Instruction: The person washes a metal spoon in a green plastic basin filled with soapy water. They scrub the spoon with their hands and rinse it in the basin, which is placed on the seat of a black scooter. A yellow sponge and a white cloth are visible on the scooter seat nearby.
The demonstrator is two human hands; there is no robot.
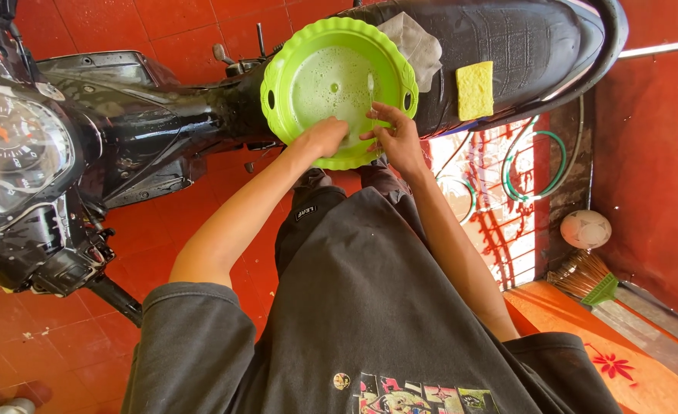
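While both hands dip into the green basin [339, 54] of soapy water, left hand [326, 136] looks loosely fisted, right hand [396, 139] half-open; holdings unclear; yellow sponge [475, 90] at three o'clock

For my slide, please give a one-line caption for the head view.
Both hands, left hand and right hand, reach into a green basin of soapy water on a black motorcycle.
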